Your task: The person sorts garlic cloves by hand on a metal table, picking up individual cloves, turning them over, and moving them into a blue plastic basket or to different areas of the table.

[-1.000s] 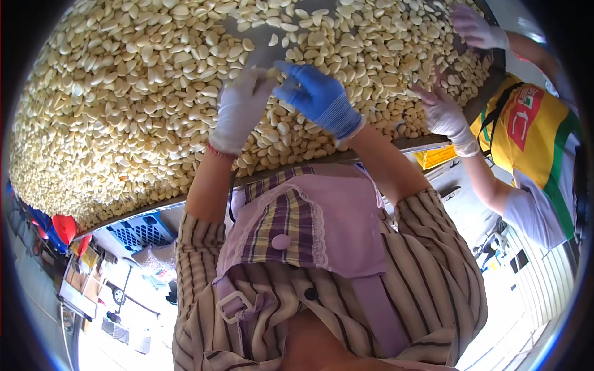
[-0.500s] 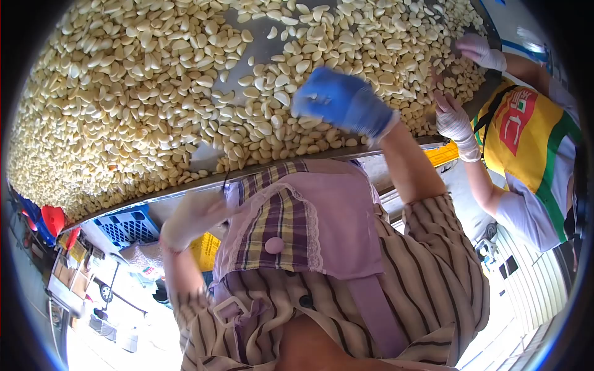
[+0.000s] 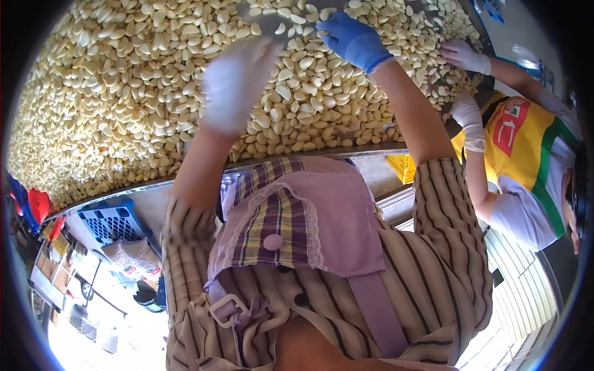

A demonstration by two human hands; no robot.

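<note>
Peeled garlic cloves [image 3: 142, 93] lie thickly spread over a metal table [image 3: 390, 148]. My left hand [image 3: 238, 83], in a white glove, is over the cloves left of the middle; motion smears its fingers, so what it may hold does not show. Further out, my right hand [image 3: 356, 40] wears a blue glove. Its fingers are bent and drawn together down at the cloves, beside a patch of bare metal. Anything between those fingertips is hidden.
At the right, a co-worker in a yellow apron [image 3: 520, 136] has two white-gloved hands [image 3: 467, 57] at the cloves. A blue crate [image 3: 111, 222] stands below the table edge at left, near a red object [image 3: 38, 205]. A yellow crate [image 3: 402, 167] is under the right side.
My left hand has risen from beside the apron to over the cloves. My right hand has reached further out across the table. The co-worker's hands have shifted slightly.
</note>
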